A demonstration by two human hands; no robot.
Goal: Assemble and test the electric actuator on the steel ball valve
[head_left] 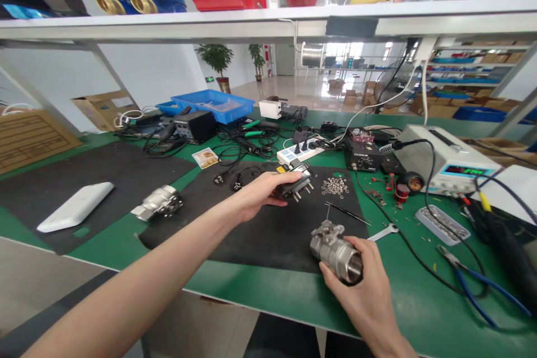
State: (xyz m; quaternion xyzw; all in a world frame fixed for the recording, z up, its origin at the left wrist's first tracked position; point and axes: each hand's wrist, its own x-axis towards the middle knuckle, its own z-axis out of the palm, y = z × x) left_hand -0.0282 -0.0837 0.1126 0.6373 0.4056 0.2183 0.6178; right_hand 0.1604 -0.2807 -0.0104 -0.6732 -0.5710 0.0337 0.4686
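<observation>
My left hand (pixel 260 194) is closed around a dark box-shaped device (pixel 297 184) with several metal studs sticking out of its side. It is over the black mat (pixel 251 235), and the palm side of the grip is hidden. Nearer to me, my right hand (pixel 371 293) grips a silver metal ball valve (pixel 335 251) by its threaded end, with the open bore turned toward me. The valve's mounting flange and stem point up. A second ball valve (pixel 158 203) lies on its side at the left of the mat.
Small nuts or washers (pixel 334 185) are scattered behind the right hand, with tweezers (pixel 348 212) and a wrench (pixel 384 232) nearby. Blue-handled pliers (pixel 470 279), a parts tray (pixel 442 226) and a power supply (pixel 444 159) stand right. A shelf (pixel 251 21) spans above.
</observation>
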